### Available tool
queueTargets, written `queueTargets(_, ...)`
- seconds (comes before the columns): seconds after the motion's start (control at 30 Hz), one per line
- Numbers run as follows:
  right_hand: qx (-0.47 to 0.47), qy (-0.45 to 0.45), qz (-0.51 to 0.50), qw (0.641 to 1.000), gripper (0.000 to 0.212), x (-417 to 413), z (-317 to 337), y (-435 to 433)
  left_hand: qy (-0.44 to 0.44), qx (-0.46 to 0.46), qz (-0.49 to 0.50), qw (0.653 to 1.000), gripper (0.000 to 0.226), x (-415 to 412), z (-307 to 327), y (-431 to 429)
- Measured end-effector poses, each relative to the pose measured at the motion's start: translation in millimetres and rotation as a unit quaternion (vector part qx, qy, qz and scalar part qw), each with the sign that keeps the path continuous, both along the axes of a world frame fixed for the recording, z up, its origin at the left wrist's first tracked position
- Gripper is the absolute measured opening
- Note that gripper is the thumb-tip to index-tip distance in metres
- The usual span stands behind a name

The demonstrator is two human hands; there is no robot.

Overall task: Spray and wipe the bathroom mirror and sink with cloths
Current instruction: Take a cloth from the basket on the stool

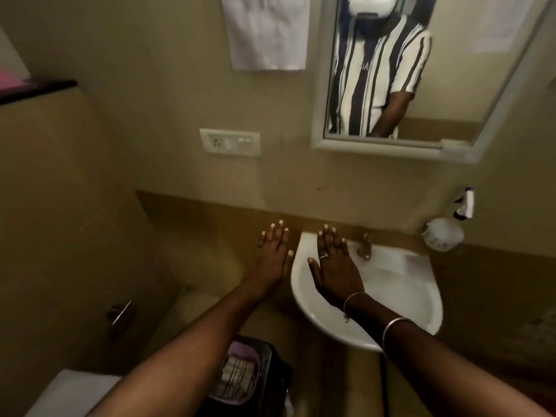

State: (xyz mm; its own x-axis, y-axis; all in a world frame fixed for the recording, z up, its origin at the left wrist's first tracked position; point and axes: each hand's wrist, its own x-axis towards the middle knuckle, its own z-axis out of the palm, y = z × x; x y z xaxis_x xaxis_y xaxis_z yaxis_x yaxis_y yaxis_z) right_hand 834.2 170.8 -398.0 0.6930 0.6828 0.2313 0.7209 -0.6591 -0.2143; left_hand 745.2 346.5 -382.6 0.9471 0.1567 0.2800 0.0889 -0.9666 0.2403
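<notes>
A white-framed mirror (451,70) hangs on the beige wall at the upper right and reflects a person in a striped shirt. Below it a small white sink (400,290) with a metal tap (365,246) juts from the wall. A clear spray bottle (445,233) with a white and purple trigger stands to the right of the sink by the wall. My left hand (273,254) is stretched out flat, palm down, just left of the sink. My right hand (334,266) is flat over the sink's left part, fingers apart. Neither hand holds anything. No cloth is visible.
A switch and socket plate (230,142) sits on the wall left of the mirror, with a sheet of paper (266,31) above it. A dark bin (252,377) with a purple liner stands under my arms. A white toilet part (69,395) shows at the bottom left.
</notes>
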Motion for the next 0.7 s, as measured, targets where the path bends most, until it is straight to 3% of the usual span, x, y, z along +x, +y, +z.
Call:
queueTargets(0.17,-0.021,0.092,0.033,0.995,0.061,-45.3,-61.6,41.0,0.061,-0.004,-0.002,0.998,0.058,-45.7,-77.8,38.2)
queueTargets(0.27,-0.033,0.142,0.042,0.988,0.073,-77.1,-94.2,60.2,0.093,-0.031,0.025,0.995,0.053,-81.6,-119.2,60.8)
queueTargets(0.47,-0.122,0.230,0.090,0.961,0.072,-118.6,-167.6,92.2,0.167,-0.114,0.091,0.975,0.053,-149.3,-192.8,96.4)
queueTargets(0.57,-0.163,0.246,0.110,0.949,0.067,-135.1,-205.3,105.0,0.180,-0.184,0.147,0.955,0.046,-170.2,-228.9,103.3)
queueTargets(0.67,-0.232,0.229,0.141,0.935,0.043,-149.1,-251.2,115.7,0.190,-0.249,0.222,0.923,0.041,-183.8,-261.2,105.9)
queueTargets(0.7,-0.205,0.265,0.119,0.935,0.045,-152.0,-271.0,116.8,0.196,-0.258,0.246,0.914,0.041,-187.5,-272.0,107.5)
